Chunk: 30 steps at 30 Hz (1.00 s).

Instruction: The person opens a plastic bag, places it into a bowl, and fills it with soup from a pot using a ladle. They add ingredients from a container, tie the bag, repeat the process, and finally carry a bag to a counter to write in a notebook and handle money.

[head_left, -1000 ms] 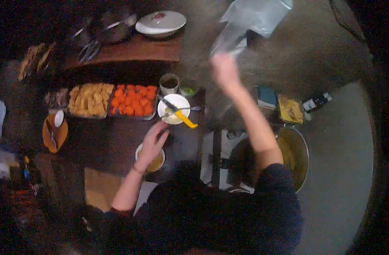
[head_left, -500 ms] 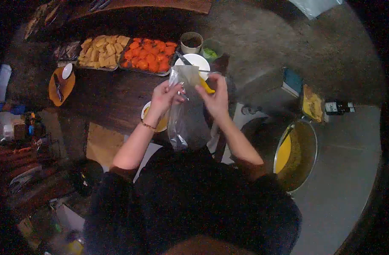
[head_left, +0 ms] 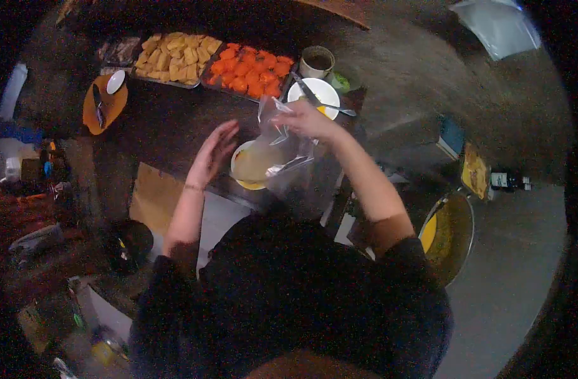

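Note:
Pinched at its top by my right hand (head_left: 305, 121), a clear plastic bag (head_left: 289, 148) hangs over the dark table. My left hand (head_left: 216, 151) is apart from the bag, fingers spread and holding nothing. Partly behind the bag is a bowl (head_left: 243, 174) with yellow contents. Just beyond my right hand stands a white bowl (head_left: 320, 91), with a knife and something yellow in it.
Trays of tan pieces (head_left: 175, 57) and orange-red pieces (head_left: 251, 69) line the table's far side, beside a cup (head_left: 317, 61). An orange board (head_left: 102, 110) holds dark utensils at left. At right are a large pot (head_left: 450, 237) and a dark bottle (head_left: 507, 181).
My left hand has let go of the bag and moved left. My right hand now grips the bag, and the yellow item it held is no longer in it. The view has shifted.

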Motion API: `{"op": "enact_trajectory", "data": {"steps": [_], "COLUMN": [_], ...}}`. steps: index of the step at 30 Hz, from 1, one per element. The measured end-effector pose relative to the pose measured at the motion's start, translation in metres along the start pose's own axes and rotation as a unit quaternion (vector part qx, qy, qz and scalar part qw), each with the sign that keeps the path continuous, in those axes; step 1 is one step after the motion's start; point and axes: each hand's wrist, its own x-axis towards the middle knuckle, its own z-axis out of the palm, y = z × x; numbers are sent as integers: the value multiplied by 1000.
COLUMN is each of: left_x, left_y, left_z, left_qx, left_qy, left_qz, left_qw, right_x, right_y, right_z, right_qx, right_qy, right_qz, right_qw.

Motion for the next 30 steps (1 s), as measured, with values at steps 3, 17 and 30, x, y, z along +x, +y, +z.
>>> {"op": "enact_trajectory", "data": {"steps": [3,17,30], "left_x": [33,56,61], "left_y": [12,29,68], "left_z": [32,35,-37], "left_qx": [283,365,537], "left_qy": [-124,-96,49], "left_qz": [85,4,312], "left_qw": [947,926,783], "right_x": [16,-9,78], "right_y": [-2,-54,21], "right_z": [3,0,8], "right_qx": [-9,-315,55], "right_qy": [-12,271,143], "right_qz": [-35,-12,-47], "right_qw": [999,910,987]}}
